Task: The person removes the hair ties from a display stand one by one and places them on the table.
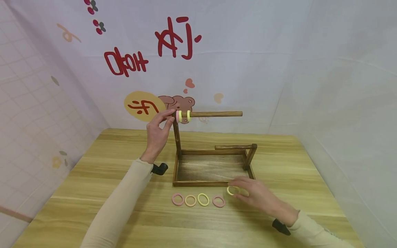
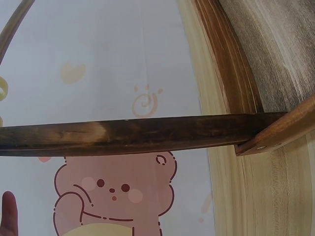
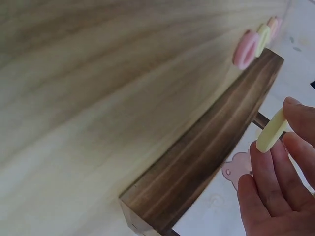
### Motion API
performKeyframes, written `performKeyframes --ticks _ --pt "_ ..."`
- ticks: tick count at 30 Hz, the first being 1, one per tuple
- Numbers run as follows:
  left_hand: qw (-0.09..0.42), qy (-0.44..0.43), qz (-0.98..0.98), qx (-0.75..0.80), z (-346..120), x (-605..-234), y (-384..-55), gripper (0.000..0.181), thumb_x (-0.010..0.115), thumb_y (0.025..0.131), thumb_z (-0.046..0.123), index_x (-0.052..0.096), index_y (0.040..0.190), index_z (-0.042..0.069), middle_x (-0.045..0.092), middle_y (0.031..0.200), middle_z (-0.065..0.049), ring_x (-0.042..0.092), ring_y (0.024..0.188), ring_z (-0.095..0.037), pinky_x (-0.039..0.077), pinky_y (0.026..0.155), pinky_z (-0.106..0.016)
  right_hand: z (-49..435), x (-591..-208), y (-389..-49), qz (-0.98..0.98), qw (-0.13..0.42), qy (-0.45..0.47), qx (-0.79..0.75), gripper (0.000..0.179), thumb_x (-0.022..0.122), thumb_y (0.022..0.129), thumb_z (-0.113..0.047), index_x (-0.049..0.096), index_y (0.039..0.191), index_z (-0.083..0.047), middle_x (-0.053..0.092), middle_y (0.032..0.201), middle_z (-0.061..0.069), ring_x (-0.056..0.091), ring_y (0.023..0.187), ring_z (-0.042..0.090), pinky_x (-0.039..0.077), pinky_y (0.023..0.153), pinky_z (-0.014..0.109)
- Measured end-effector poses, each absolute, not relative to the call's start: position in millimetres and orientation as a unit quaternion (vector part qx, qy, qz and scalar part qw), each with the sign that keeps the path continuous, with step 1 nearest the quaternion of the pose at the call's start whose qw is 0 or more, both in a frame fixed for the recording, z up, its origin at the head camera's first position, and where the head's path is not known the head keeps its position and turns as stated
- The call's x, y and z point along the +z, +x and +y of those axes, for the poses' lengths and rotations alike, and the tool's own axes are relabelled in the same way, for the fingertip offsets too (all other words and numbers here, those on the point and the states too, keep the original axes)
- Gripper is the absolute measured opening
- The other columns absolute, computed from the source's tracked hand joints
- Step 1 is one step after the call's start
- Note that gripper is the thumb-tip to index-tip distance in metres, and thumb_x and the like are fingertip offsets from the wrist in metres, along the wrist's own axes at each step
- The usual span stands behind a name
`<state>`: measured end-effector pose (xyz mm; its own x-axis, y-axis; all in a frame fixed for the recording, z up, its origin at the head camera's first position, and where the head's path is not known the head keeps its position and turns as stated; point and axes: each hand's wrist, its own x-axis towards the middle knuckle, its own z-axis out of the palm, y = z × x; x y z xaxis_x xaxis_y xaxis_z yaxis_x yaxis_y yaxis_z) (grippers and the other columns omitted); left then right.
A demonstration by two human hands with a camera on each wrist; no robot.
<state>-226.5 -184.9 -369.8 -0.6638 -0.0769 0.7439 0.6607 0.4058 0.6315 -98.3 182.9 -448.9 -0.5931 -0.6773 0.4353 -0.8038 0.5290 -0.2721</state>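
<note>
My left hand (image 1: 158,132) is at the top of the rack's tall post, thumb and forefinger pinching the pink ring (image 1: 177,116) at the left end of the upper bar (image 1: 217,114). Beside it hang two yellow rings, one close and one (image 1: 188,116) a little apart. In the left wrist view only one fingertip (image 2: 8,214) shows, below the post (image 2: 147,132). Near the front edge of the wooden rack (image 1: 201,183), my right hand (image 1: 255,194) pinches a yellow ring (image 3: 271,132) between thumb and fingers, off the table.
Several rings lie in a row before the rack: a pink ring (image 1: 178,199), an orange ring (image 1: 190,200), a yellow ring (image 1: 203,199) and another pink ring (image 1: 218,201). A lower bar (image 1: 232,147) juts leftward from the short right post. Behind stands a printed cloth backdrop (image 1: 248,69).
</note>
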Motion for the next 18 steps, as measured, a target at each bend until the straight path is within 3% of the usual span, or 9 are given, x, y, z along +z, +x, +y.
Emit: performKeyframes --ticks 4,11,18 --pt "0.361 -0.192 -0.759 -0.507 -185 -369 -227 0.028 0.070 0.100 0.010 0.072 0.127 0.003 0.072 0.124 -0.012 0.068 0.107 -0.027 0.054 0.102 -0.043 183 -455 -100 -0.856 0.132 0.445 0.229 0.046 0.091 0.074 -0.006 0.074 0.117 -0.006 0.074 0.116 0.010 0.071 0.106 0.033 0.061 0.088 0.048" --pt "0.363 -0.186 -0.758 -0.509 -183 -369 -225 0.028 0.071 0.099 0.007 0.072 0.127 0.003 0.072 0.123 -0.013 0.069 0.108 -0.028 0.054 0.100 -0.044 183 -462 -99 -0.857 0.112 0.457 0.211 0.042 0.091 0.076 -0.012 0.075 0.114 -0.005 0.075 0.111 0.004 0.072 0.102 0.023 0.061 0.087 0.041" --pt "0.369 -0.185 -0.750 -0.516 -182 -369 -225 0.028 0.072 0.097 0.003 0.072 0.125 0.000 0.072 0.121 -0.017 0.069 0.105 -0.034 0.055 0.098 -0.049 182 -465 -98 -0.870 0.049 0.446 0.207 0.039 0.088 0.082 -0.013 0.075 0.117 -0.006 0.075 0.114 0.003 0.072 0.104 0.020 0.061 0.088 0.037"
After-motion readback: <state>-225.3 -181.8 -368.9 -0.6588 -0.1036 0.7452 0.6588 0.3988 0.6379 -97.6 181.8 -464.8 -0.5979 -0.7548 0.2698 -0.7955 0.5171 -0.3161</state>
